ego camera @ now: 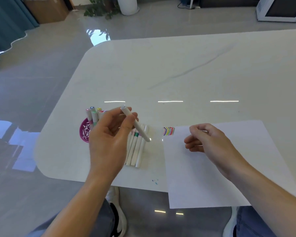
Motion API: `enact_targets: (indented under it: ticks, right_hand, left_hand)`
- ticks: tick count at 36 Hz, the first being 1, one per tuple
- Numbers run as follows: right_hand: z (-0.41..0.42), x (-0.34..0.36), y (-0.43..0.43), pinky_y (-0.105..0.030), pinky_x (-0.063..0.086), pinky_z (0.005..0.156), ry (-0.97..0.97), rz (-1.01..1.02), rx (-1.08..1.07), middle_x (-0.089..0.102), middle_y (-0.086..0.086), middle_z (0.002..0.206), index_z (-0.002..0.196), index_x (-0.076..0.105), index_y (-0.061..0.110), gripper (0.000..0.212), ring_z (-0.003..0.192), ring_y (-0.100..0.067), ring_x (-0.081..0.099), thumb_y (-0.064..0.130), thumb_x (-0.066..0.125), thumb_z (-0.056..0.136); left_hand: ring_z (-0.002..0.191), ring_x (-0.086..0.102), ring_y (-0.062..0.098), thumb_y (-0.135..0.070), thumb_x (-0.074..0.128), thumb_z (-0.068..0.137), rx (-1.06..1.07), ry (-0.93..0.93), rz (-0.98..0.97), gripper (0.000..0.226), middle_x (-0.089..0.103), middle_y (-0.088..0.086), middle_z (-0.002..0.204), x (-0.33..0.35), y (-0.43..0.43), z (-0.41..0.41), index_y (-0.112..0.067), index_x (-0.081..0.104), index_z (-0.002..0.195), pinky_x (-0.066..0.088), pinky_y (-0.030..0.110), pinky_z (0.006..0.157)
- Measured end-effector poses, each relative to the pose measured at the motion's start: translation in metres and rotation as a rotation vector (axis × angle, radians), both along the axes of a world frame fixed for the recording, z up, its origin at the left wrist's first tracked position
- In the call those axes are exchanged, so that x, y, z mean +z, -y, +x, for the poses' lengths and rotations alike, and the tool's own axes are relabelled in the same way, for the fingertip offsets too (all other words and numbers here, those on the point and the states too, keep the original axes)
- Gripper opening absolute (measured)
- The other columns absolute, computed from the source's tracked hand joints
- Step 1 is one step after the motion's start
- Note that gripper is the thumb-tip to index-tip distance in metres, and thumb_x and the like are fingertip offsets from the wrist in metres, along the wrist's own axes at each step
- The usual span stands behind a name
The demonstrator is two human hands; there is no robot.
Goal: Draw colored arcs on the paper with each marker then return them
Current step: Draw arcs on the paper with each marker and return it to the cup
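- Table (195,65): white, glossy.
- Paper (212,177): lies right of centre, its near edge overhanging the table. It may slide or tip if pressed there.
- Left hand (109,139): pinches one white marker (135,124), raised above the lying markers (135,151). If the pinch slips, the marker drops and scatters that row.
- Right hand (207,139): fingers curled above the paper; cannot tell whether it holds anything.
- Holder (84,132): purple, with upright markers inside, just beside the left hand, which could knock it.
- Arcs (168,131): crowded into the paper's far-left corner. The next stroke may run onto the table.

Markers (135,149) lie left of the paper (220,168).
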State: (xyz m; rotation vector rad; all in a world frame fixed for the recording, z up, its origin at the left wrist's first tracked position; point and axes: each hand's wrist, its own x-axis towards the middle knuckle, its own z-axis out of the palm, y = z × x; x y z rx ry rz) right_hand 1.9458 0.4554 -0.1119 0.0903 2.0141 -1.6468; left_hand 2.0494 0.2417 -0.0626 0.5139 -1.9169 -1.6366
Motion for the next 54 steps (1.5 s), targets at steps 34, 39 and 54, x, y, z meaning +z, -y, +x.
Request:
enact_targets:
  ticks: [34,39,54]
  right_hand:
    - [-0.001,-0.016,0.009,-0.033,0.057,0.087,-0.152,0.1,0.131,0.079,0.01,0.088,0.136,0.039,0.029,0.038,0.08,-0.009,0.076,0.047,0.052,0.106]
    - [0.0,-0.017,0.008,-0.036,0.058,0.09,-0.161,0.106,0.149,0.079,0.011,0.088,0.136,0.039,0.03,0.038,0.08,-0.008,0.076,0.048,0.052,0.105]
    - [0.0,-0.009,0.0,-0.036,0.058,0.089,-0.195,0.077,0.154,0.08,0.009,0.089,0.136,0.04,0.03,0.037,0.08,-0.01,0.077,0.045,0.054,0.105]
  left_hand:
    - [0.09,0.057,0.014,-0.013,0.061,0.097,0.233,0.391,-0.788,0.017,0.057,-0.009,0.109,-0.006,0.047,0.011,-0.026,0.06,0.109,0.055,0.035,0.077]
    - [0.089,0.057,0.013,-0.019,0.059,0.1,0.253,0.377,-0.789,0.013,0.058,-0.009,0.108,-0.005,0.046,0.011,-0.027,0.061,0.11,0.057,0.04,0.079]
    - [0.092,0.058,0.012,-0.014,0.068,0.092,-0.083,0.424,-0.785,0.026,0.061,-0.009,0.104,-0.016,-0.004,0.005,-0.02,0.064,0.117,0.048,0.028,0.083]
